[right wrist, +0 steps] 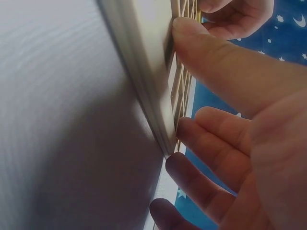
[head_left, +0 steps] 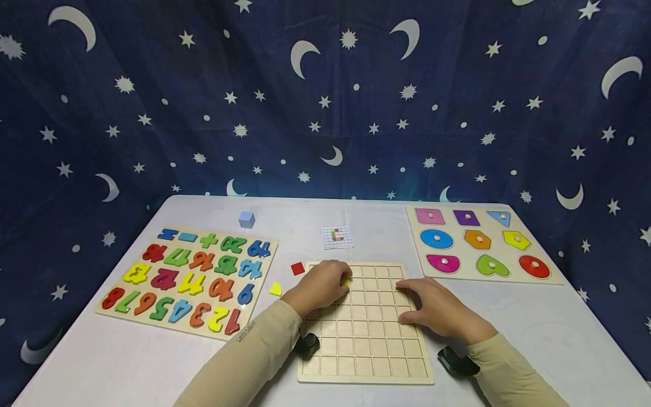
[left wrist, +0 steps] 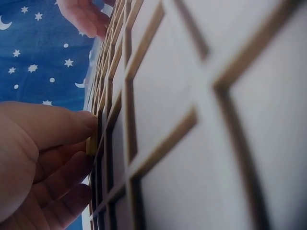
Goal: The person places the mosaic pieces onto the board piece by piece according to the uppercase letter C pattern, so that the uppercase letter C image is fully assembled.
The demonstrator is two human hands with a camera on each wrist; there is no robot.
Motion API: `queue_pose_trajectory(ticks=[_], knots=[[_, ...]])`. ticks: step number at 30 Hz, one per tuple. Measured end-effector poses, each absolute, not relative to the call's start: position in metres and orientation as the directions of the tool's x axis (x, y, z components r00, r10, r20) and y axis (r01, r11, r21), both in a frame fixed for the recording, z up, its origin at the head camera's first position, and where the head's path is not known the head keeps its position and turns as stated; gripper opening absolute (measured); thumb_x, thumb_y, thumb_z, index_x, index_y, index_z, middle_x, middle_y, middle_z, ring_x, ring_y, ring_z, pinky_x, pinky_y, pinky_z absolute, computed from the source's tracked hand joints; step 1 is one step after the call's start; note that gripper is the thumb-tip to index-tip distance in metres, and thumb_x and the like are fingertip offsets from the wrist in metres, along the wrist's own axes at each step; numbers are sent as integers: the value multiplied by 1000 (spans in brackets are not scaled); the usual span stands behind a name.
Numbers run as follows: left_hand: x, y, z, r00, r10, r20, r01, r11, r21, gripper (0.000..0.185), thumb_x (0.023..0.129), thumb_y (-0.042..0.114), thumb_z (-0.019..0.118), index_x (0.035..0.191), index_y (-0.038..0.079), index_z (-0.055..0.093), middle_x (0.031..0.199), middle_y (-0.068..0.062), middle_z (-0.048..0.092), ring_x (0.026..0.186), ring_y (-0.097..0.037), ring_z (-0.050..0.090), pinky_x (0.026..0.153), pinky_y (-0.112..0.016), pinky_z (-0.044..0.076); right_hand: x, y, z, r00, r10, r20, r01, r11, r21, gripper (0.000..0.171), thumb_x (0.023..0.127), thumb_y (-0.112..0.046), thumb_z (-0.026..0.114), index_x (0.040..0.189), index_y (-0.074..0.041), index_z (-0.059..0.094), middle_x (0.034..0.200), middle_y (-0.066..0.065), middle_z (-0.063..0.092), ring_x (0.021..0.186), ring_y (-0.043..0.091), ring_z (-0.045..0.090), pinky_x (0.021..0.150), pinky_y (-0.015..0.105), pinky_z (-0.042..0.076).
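A pale wooden grid board (head_left: 371,362) lies on the table in front of me. Over its upper left part, my left hand (head_left: 324,285) pinches a small yellow piece (head_left: 348,281) between thumb and fingertips. In the left wrist view the yellow piece (left wrist: 91,145) stands at the grid's ridges, mostly covered by the fingers. My right hand (head_left: 437,308) rests along the board's right edge, thumb on the surface and fingers extended. A red square piece (head_left: 297,268) and a yellow rounded piece (head_left: 276,289) lie left of the board.
Behind the board lies a pattern card (head_left: 343,244) with a coloured figure on a grid. A number puzzle (head_left: 190,237) sits at left, a knobbed shape puzzle (head_left: 458,271) at back right. One blue cube (head_left: 246,219) stands near the far edge.
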State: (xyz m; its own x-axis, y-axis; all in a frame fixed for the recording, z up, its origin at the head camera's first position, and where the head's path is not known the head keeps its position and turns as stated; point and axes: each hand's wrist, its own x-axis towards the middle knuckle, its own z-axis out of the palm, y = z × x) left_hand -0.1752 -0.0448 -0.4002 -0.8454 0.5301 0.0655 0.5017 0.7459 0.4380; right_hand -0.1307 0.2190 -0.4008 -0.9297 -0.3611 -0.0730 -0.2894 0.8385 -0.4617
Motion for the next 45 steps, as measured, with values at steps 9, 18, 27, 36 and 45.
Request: queue_pose_trajectory(ticks=[9,18,27,36,45], knots=[[-171,-53,-395,-860,508,50,467,744,478,24,89,6,71,112,4,70,108,-6,70,99,-19,63,90,-33,51,-131,218,-401,-930,-361,-74,-289,840,-459,66,78,-33,87,132,-3,62,129,13,61,117,33,54,103,53,41],[-174,-78,-388,-886,461,55,425,758,495,29,91,12,74,118,4,69,114,-10,68,103,-24,65,89,-39,52,-131,219,-401,-929,-362,-78,-288,839,-462,66,78,-34,86,132,-4,62,129,13,61,117,33,54,103,53,42],[-182,-115,-382,-938,344,46,319,803,503,32,89,11,76,119,2,69,110,-10,68,97,-23,64,88,-39,53,-131,219,-400,-927,-368,-77,-292,834,-469,66,79,-35,86,132,-4,62,129,12,61,117,32,54,103,54,41],[-189,-136,-382,-969,242,-50,186,847,498,34,90,11,74,123,2,68,116,-11,68,108,-27,62,96,-44,50,-131,219,-401,-927,-366,-79,-291,836,-465,66,79,-35,86,133,-4,62,130,13,61,118,33,54,103,54,41],[-192,-139,-390,-969,241,-51,185,848,496,34,89,10,75,121,2,68,115,-10,68,104,-25,62,95,-42,50,-129,219,-401,-932,-350,-96,-270,845,-461,67,78,-35,86,133,-5,62,130,12,60,117,32,54,103,54,41]])
